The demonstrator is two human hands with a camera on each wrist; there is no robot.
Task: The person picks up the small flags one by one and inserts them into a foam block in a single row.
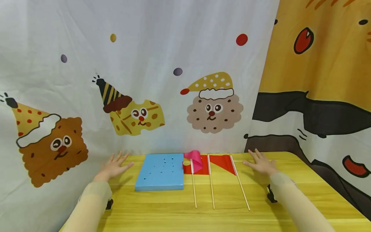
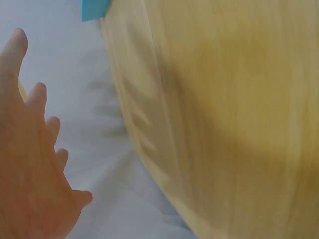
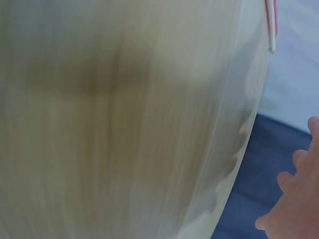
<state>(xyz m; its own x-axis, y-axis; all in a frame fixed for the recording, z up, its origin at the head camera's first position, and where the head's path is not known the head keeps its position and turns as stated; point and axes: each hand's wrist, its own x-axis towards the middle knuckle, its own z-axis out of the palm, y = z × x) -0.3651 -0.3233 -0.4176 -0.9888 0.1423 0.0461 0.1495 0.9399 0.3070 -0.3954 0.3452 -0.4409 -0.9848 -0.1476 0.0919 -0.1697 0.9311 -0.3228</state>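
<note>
My left hand (image 1: 113, 167) is held with fingers spread at the left of the table, holding nothing. Nearest to it lies a blue square board (image 1: 162, 172) with several small holes in its top. My right hand (image 1: 262, 163), fingers also spread and holding nothing, is at the right, beyond the flags. Between board and right hand lie three small flags on thin sticks: a pink one (image 1: 197, 161) with its cloth curled up, a red one (image 1: 204, 165) in the middle, and a red triangular one (image 1: 226, 162) nearest the right hand. The pink cloth overlaps the middle flag.
A yellow wood-grain table (image 1: 162, 212) bears everything, its far edge close to a hanging cloth (image 1: 168, 38) printed with cartoon biscuits and cheese. The cloth's right part is orange, black and white. Dark wrist straps (image 1: 271, 195) show under the sleeves.
</note>
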